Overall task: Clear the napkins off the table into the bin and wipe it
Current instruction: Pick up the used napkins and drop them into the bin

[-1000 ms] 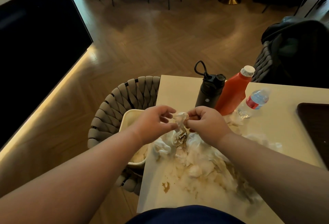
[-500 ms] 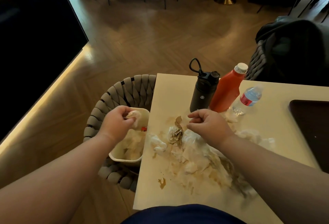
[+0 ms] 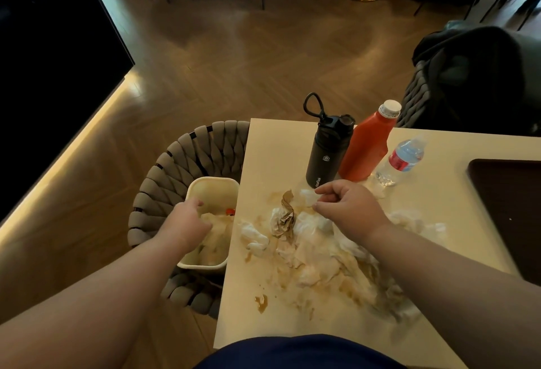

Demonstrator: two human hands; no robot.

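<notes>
**Napkins heaped at the surface's left edge, bin just beside it**

At far left, a dark cabinet wall (image 3: pixel 52 70) bordered a broad stretch of bare wooden floor (image 3: pixel 234 70). A grey woven chair (image 3: pixel 178 160) stood pushed against the left edge of the cream rectangular surface (image 3: pixel 278 143). On its seat sat the cream plastic bin (image 3: pixel 215 181), touching that edge and already holding crumpled paper. The left grip (image 3: pixel 187 222) hung over the bin's opening with its fingers relaxed and released, holding nothing I could see.

Stained white napkins (image 3: pixel 319 257) sprawled on the surface from near its left edge towards the middle. A crumpled brown napkin (image 3: pixel 287 216) stood up among them, and a brown sauce smear (image 3: pixel 261 302) lay nearer the front edge. The right grip (image 3: pixel 348 207) hovered over the pile with curled fingers; I could not tell whether it pinched a napkin.

Just behind it stood a black flask with a loop lid (image 3: pixel 326 154), a red squeeze bottle (image 3: pixel 366 149) and a small clear water bottle (image 3: pixel 402 160), closing off the far side. A dark brown tray (image 3: pixel 509 204) filled the right end. A dark jacket (image 3: pixel 483 75) was draped over a chair beyond.
</notes>
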